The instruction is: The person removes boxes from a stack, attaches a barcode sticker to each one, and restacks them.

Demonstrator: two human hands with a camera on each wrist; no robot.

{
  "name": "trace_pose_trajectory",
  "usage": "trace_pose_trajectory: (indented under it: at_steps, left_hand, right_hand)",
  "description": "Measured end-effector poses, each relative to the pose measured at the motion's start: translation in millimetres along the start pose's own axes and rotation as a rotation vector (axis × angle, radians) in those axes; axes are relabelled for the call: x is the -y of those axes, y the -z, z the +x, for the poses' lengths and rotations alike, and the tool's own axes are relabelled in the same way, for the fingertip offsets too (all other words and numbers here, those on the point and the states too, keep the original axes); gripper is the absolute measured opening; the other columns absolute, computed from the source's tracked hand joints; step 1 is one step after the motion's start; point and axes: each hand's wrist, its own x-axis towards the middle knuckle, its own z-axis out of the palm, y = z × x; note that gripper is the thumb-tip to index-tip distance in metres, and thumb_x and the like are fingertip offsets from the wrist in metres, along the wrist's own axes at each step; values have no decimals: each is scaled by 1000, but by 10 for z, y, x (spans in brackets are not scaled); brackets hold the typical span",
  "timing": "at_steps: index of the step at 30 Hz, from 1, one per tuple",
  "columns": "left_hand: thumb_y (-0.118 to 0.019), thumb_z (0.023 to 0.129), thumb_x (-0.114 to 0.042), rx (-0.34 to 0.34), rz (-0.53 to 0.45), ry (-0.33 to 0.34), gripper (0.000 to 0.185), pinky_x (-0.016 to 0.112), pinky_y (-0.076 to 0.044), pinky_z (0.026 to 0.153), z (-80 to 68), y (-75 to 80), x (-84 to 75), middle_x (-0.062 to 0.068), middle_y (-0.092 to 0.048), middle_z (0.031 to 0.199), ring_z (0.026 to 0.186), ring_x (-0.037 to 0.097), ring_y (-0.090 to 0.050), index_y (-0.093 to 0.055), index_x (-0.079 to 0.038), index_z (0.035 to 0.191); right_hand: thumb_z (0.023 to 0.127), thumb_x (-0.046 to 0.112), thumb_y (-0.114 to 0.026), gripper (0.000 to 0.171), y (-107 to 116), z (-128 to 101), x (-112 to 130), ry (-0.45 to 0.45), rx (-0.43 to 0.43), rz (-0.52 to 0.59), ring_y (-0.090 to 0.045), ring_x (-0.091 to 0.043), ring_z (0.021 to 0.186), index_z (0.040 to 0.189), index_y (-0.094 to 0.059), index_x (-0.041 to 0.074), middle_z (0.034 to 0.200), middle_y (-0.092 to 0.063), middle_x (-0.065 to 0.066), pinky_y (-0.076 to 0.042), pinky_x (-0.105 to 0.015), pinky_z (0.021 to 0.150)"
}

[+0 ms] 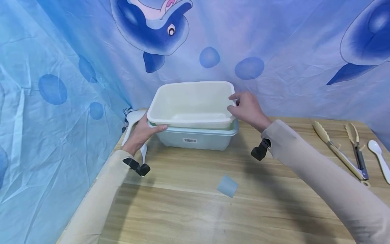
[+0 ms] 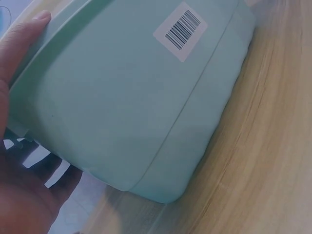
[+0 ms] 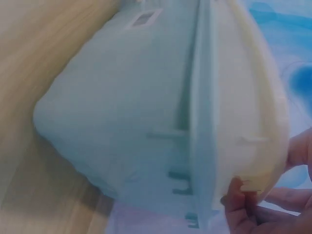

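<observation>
A cream tub (image 1: 186,119) sits nested inside a pale blue-green tub (image 1: 198,140) at the back of the wooden table (image 1: 189,210). My left hand (image 1: 145,131) grips the left end, its thumb lying along the blue-green tub's rim (image 2: 131,97). A barcode label (image 2: 180,30) is stuck on that tub's front wall. My right hand (image 1: 247,109) pinches the cream tub's right rim (image 3: 243,97), with fingertips (image 3: 238,202) curled over its edge beside the blue-green tub (image 3: 117,107).
A small pale blue square piece (image 1: 227,185) lies on the table in front of the tubs. Two tongs (image 1: 338,152) (image 1: 357,149) and a white spoon (image 1: 379,159) lie at the right. A white ladle (image 1: 133,118) rests behind my left hand. A dolphin-print curtain (image 1: 61,84) closes the back and left.
</observation>
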Motion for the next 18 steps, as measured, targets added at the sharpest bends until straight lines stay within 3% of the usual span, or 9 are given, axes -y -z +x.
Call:
trace_pose_trajectory:
  at_steps: [4,7,10,14,18]
  left_hand:
    - [-79,80,-23,3,16,12,92,52,-21,118,11,-21,3,5,-36,152,140,25,-33,-23,-35,152]
    - [-80,78,-21,-6,13,22,96,53,-18,119,10,-31,0,5,-34,154,141,27,-32,-20,-35,153]
    - [-80,78,-19,-4,1,11,100,55,-15,119,17,-50,-13,5,-32,156,142,27,-30,-18,-36,153]
    - [-80,77,-17,-3,-8,-11,99,54,-14,119,31,-71,-22,5,-33,155,141,26,-31,-19,-35,153]
    - [-81,77,-19,-21,13,3,96,52,-18,119,37,-85,-8,6,-37,153,140,27,-33,-23,-31,153]
  right_hand:
    - [80,12,-58,44,-31,-30,-57,-14,5,-21,-35,-12,50,122,-62,-2,55,-42,0,-31,-26,50]
    - [80,13,-60,47,-47,-57,-63,-17,16,-73,-40,-17,58,125,-60,-2,62,-45,-3,-35,-29,56]
    - [80,13,-61,52,-35,-90,-42,-28,40,-124,-50,-27,82,129,-56,-1,73,-52,-10,-42,-38,75]
    - [79,11,-61,55,-20,-129,-9,-10,74,-163,-43,-39,114,132,-51,-2,99,-59,-23,-36,-51,99]
    - [78,11,-60,54,-36,-139,-25,24,71,-187,-40,-39,114,130,-52,-3,113,-56,-26,-39,-50,95]
